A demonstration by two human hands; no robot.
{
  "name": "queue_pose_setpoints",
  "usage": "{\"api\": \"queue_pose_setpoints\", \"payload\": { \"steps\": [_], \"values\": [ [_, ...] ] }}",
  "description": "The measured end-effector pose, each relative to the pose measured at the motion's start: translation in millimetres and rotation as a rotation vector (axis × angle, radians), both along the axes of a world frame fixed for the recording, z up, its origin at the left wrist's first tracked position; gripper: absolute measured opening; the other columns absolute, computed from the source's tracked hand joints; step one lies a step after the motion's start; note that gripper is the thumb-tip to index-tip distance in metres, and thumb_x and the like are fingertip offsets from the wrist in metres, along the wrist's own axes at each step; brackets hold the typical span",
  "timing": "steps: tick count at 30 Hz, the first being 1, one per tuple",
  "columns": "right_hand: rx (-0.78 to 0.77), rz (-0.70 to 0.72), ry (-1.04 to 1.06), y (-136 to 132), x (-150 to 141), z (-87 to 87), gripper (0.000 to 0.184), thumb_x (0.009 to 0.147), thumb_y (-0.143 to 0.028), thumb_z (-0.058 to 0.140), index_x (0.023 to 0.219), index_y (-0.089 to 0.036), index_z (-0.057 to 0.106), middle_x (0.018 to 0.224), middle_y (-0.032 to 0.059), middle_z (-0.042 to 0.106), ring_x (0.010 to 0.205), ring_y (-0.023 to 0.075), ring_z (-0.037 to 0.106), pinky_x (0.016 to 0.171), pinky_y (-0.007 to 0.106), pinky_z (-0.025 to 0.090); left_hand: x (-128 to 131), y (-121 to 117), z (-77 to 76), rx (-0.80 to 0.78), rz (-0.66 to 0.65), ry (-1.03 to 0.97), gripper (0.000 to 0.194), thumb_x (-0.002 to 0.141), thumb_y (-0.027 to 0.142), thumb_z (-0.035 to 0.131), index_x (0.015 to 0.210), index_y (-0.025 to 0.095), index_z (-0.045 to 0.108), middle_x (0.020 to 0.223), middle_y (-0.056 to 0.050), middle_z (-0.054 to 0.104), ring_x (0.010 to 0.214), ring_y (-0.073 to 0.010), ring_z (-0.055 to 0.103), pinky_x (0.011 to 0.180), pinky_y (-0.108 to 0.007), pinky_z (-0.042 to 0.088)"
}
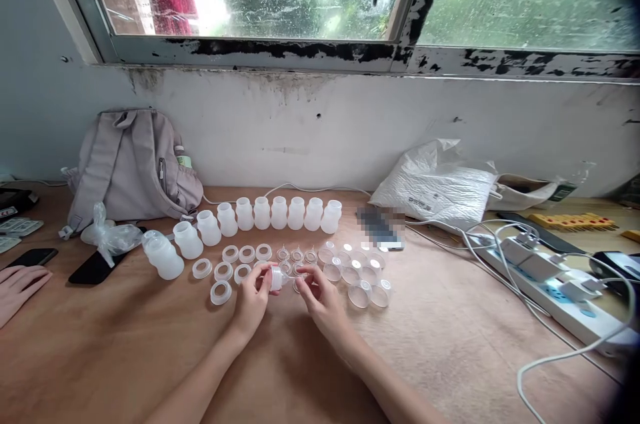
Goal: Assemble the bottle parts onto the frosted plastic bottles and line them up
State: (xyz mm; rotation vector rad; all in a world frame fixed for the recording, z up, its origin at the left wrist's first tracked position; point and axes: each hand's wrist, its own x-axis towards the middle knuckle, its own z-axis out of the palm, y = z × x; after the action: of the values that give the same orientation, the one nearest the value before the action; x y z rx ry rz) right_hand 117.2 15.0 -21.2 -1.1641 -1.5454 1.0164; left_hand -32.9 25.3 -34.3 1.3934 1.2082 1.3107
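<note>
My left hand [255, 297] pinches a small white plastic ring cap [277, 277] just above the wooden table [150, 344]. My right hand [320, 297] is close beside it, its fingers curled toward a small clear nipple piece [300, 285] that I can barely make out. Behind the hands lie several white rings [235, 264], several clear nipples [297, 255] and several clear dome caps [365, 277]. A curved row of white plastic bottles [260, 214] stands further back.
A grey backpack [133, 167] leans on the wall at left, with a crumpled clear bag [110, 237] and a black phone [95, 267]. Another person's hand [17, 287] rests at the far left. A white sack [440, 187], a power strip with chargers [550, 284] and cables are at right.
</note>
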Motion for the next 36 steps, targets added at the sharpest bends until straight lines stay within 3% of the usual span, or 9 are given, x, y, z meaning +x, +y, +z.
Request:
{"api": "queue_pose_setpoints", "payload": {
  "steps": [6,8,11,14,19,22,26,30,36],
  "values": [
    [0.067,0.024,-0.089,1,3,-3.1,0.022,0.083,-0.037,0.046,0.074,-0.019,0.053,0.061,-0.0011,0.051,0.050,0.0104,0.044,0.047,0.021,0.035,-2,-6,8.7,0.021,-0.064,0.164,0.030,0.084,0.036,0.040,0.100,0.018,0.059,0.081,-0.005,0.065,0.060,-0.0151,0.060,0.055,-0.026,0.050],
    [0.044,-0.013,-0.074,2,5,-4.8,0.022,0.084,-0.037,0.044,0.073,-0.019,0.050,0.054,-0.0028,0.047,0.045,0.0099,0.043,0.044,0.021,0.034,-14,-3,17.8,0.088,0.081,0.379,0.030,0.084,0.036,0.038,0.097,0.020,0.060,0.081,-0.004,0.066,0.057,-0.0153,0.060,0.056,-0.026,0.048],
    [0.029,-0.082,-0.056,5,7,-6.3,0.021,0.085,-0.037,0.042,0.073,-0.019,0.047,0.049,-0.0049,0.043,0.042,0.0094,0.041,0.042,0.020,0.033,-49,11,36.7,0.166,0.483,0.761,0.032,0.083,0.037,0.041,0.106,0.021,0.057,0.075,-0.005,0.066,0.062,-0.0198,0.062,0.057,-0.027,0.044],
    [0.048,-0.101,-0.042,6,9,-6.5,0.021,0.084,-0.036,0.043,0.074,-0.019,0.047,0.050,-0.0049,0.043,0.042,0.0095,0.043,0.042,0.020,0.034,-89,30,51.7,0.053,0.724,1.075,0.043,0.082,0.034,0.042,0.120,0.014,0.045,0.069,-0.008,0.066,0.062,-0.0253,0.062,0.055,-0.030,0.042],
    [0.082,-0.085,-0.070,4,9,-5.8,0.020,0.084,-0.036,0.044,0.074,-0.019,0.048,0.048,-0.0052,0.043,0.041,0.0098,0.043,0.043,0.021,0.035,-124,46,54.0,-0.142,0.730,1.291,0.035,0.084,0.030,0.038,0.109,0.012,0.052,0.064,-0.011,0.063,0.061,-0.0266,0.061,0.052,-0.029,0.038],
    [0.093,-0.103,-0.045,3,9,-6.4,0.021,0.085,-0.036,0.044,0.074,-0.019,0.047,0.050,-0.0053,0.043,0.042,0.0096,0.044,0.042,0.021,0.036,-124,39,53.1,0.068,0.732,1.227,0.026,0.083,0.030,0.040,0.095,0.016,0.059,0.069,-0.007,0.060,0.061,-0.0209,0.058,0.050,-0.026,0.036],
    [0.085,-0.128,0.070,4,9,-7.0,0.020,0.085,-0.038,0.043,0.077,-0.020,0.045,0.058,-0.0035,0.047,0.043,0.0088,0.045,0.040,0.020,0.036,-102,18,58.4,0.556,0.858,1.001,0.019,0.077,0.032,0.052,0.080,0.018,0.062,0.083,-0.007,0.050,0.070,-0.0171,0.053,0.057,-0.025,0.041],
    [0.088,-0.160,0.136,5,10,-4.8,0.018,0.084,-0.037,0.045,0.080,-0.020,0.046,0.065,-0.0017,0.053,0.046,0.0095,0.049,0.043,0.022,0.040,-65,0,58.5,0.777,0.568,0.757,0.008,0.075,0.024,0.056,0.078,0.018,0.060,0.100,-0.007,0.043,0.091,-0.0191,0.050,0.074,-0.031,0.046],
    [0.087,-0.208,0.198,8,16,0.5,0.015,0.082,-0.035,0.049,0.083,-0.020,0.047,0.062,-0.0023,0.053,0.051,0.0122,0.054,0.047,0.024,0.044,-26,-8,25.1,0.634,0.013,0.689,0.011,0.082,0.016,0.044,0.088,0.020,0.052,0.113,-0.008,0.042,0.108,-0.0204,0.045,0.090,-0.037,0.041]
  ]
}}
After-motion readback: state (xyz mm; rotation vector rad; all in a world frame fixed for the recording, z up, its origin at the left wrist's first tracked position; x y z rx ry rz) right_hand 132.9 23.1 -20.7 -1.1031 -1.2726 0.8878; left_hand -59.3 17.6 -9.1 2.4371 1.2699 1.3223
